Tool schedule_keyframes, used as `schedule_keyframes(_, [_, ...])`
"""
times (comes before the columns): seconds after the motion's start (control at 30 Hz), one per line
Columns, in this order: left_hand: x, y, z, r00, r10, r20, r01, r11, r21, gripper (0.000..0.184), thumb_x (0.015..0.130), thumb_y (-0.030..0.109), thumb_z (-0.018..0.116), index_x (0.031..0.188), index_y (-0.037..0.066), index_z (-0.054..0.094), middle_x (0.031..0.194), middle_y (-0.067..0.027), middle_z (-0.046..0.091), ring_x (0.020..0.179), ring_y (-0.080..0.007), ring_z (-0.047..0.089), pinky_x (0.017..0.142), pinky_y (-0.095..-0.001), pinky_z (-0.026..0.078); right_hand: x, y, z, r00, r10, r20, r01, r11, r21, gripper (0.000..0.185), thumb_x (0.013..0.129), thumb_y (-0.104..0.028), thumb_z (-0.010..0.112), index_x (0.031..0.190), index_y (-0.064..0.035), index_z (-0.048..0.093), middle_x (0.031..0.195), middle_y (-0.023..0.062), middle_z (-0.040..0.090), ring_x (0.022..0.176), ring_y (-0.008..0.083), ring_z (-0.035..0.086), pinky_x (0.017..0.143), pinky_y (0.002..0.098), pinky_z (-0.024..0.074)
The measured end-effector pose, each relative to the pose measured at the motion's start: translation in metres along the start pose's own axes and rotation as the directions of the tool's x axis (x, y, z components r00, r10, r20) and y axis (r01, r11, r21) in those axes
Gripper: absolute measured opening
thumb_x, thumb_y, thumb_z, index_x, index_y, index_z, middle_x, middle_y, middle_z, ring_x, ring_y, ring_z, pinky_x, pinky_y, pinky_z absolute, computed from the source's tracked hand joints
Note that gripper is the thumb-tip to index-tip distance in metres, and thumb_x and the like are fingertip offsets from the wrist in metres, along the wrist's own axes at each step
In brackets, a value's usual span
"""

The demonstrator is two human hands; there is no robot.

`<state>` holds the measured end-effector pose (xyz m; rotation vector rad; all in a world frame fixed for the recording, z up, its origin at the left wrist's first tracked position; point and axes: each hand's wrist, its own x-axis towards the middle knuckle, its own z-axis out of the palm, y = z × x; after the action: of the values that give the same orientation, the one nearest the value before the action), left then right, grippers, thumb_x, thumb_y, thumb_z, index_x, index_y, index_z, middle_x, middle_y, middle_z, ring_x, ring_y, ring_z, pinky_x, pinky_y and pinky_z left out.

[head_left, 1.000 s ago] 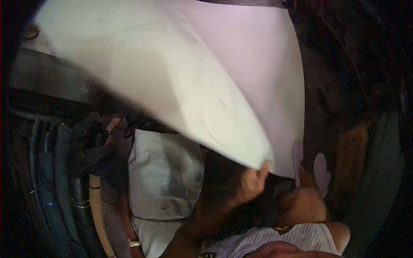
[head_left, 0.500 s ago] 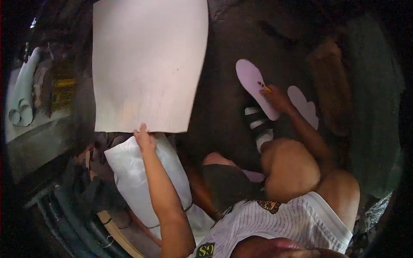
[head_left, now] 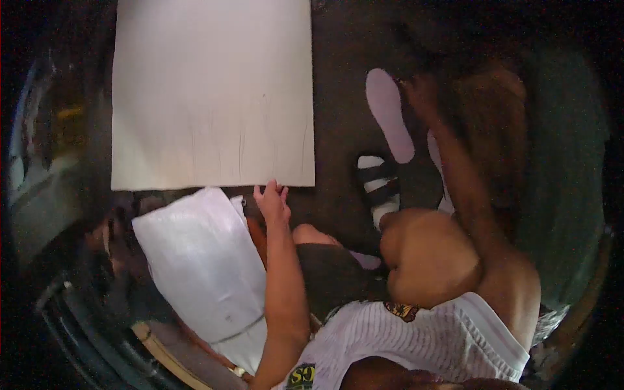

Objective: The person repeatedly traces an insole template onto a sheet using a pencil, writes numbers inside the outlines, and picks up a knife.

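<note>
A large pale sheet point(head_left: 208, 97) lies at the upper left, with several fine lines along its lower part. My left hand point(head_left: 273, 203) is at its bottom edge near the right corner, fingers apart, fingertips touching the edge. A pinkish shoe insole point(head_left: 390, 116) lies on the dark floor. Close to its upper right side, in shadow, is my right hand point(head_left: 421, 94), fingers bent; the pencil seen in it earlier is hardly visible now. A second pale cut-out point(head_left: 434, 149) is mostly hidden behind my right forearm.
A white wrapped bundle point(head_left: 201, 266) sits beside my left arm. My foot in a strapped sandal point(head_left: 377, 185) stands below the insole. Another pink piece point(head_left: 365, 260) shows near my other leg. Dark tubular shapes point(head_left: 84, 331) are at the lower left.
My left hand has shifted right along the sheet's edge, and the sheet now sits straighter. My right hand has moved up off the insole, which has shifted slightly right and up.
</note>
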<state>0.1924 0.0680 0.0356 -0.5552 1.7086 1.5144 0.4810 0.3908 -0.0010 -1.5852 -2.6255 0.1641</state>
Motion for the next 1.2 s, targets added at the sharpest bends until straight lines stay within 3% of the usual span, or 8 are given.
schedule_keyframes(0.17, [0.010,-0.007,-0.003,0.998,-0.022,-0.053,0.021,0.999,-0.025,0.043,0.080,0.011,0.061,0.118,0.007,0.041,0.087,-0.0030,0.053,0.072,-0.0129,0.052,0.067,-0.0320,0.044,0.070,0.032,-0.002,0.957,-0.291,0.004,0.278,0.908,-0.314,0.036,0.084,-0.023,0.055,0.114,-0.0030,0.055,0.111,0.0246,0.054,0.101,0.0365,0.052,0.088,0.0427,0.0414])
schedule_keyframes(0.33, [-0.007,0.007,0.018,0.978,-0.045,-0.206,0.049,0.999,0.017,0.040,0.081,0.012,0.061,0.115,0.004,0.042,0.095,-0.0050,0.054,0.079,-0.0146,0.054,0.071,-0.0309,0.045,0.111,0.054,0.018,0.981,-0.163,0.109,0.164,0.987,0.003,0.038,0.085,-0.024,0.056,0.117,-0.0023,0.053,0.112,0.0213,0.055,0.101,0.0322,0.054,0.088,0.0398,0.0424])
schedule_keyframes(0.57, [-0.019,0.028,0.036,0.975,0.214,-0.052,-0.220,0.928,-0.301,0.051,0.087,0.010,0.053,0.132,-0.001,0.031,0.126,-0.0125,0.045,0.114,-0.0224,0.045,0.098,-0.0361,0.035,0.158,0.075,0.040,0.987,-0.107,0.120,0.079,0.972,0.221,0.042,0.085,-0.025,0.056,0.120,-0.0013,0.051,0.114,0.0166,0.056,0.101,0.0263,0.055,0.087,0.0357,0.0438])
schedule_keyframes(0.7, [-0.040,0.059,0.047,0.935,0.353,-0.027,-0.345,0.892,-0.291,0.050,0.087,0.007,0.048,0.133,-0.001,0.030,0.128,-0.0128,0.043,0.115,-0.0224,0.044,0.099,-0.0350,0.034,0.170,0.014,0.024,0.994,-0.108,0.004,0.108,0.988,-0.108,0.040,0.085,-0.021,0.057,0.120,-0.0013,0.051,0.114,0.0160,0.055,0.100,0.0249,0.056,0.087,0.0359,0.0439])
schedule_keyframes(0.77, [-0.066,0.072,0.038,0.929,0.371,0.007,-0.356,0.896,-0.267,0.050,0.087,0.007,0.048,0.133,-0.002,0.030,0.127,-0.0127,0.044,0.115,-0.0223,0.044,0.098,-0.0344,0.034,0.160,-0.021,-0.007,0.896,-0.443,0.010,0.393,0.804,0.447,0.069,0.076,-0.023,0.067,0.135,-0.0074,0.034,0.129,0.0179,0.044,0.119,0.0351,0.043,0.098,0.0470,0.0362])
schedule_keyframes(0.87, [-0.079,0.083,0.024,0.901,0.429,0.066,-0.401,0.880,-0.253,0.049,0.086,0.006,0.048,0.131,-0.002,0.031,0.126,-0.0126,0.045,0.113,-0.0220,0.045,0.097,-0.0336,0.035,0.164,-0.063,-0.006,0.667,-0.736,-0.110,0.734,0.676,-0.067,0.061,0.072,-0.008,0.070,0.126,-0.0063,0.041,0.110,0.0174,0.053,0.101,0.0361,0.053,0.085,0.0407,0.0461])
schedule_keyframes(0.97, [-0.093,0.111,0.019,0.866,0.494,0.074,-0.465,0.852,-0.238,0.048,0.086,0.006,0.049,0.130,-0.003,0.033,0.124,-0.0124,0.045,0.112,-0.0215,0.045,0.097,-0.0334,0.035,0.146,-0.139,-0.041,0.688,-0.626,-0.367,0.714,0.675,0.187,0.065,0.068,-0.010,0.073,0.124,-0.0094,0.040,0.108,0.0160,0.053,0.099,0.0369,0.053,0.083,0.0410,0.0471])
schedule_keyframes(1.2, [-0.139,0.152,-0.031,0.800,0.595,0.085,-0.599,0.799,0.051,0.040,0.086,0.005,0.052,0.124,-0.005,0.040,0.120,-0.0101,0.050,0.107,-0.0186,0.047,0.094,-0.0322,0.036,0.121,-0.183,-0.048,0.548,-0.777,-0.308,0.836,0.495,0.239,0.042,0.074,-0.007,0.064,0.113,-0.0081,0.049,0.105,0.0153,0.056,0.096,0.0331,0.055,0.081,0.0422,0.0462])
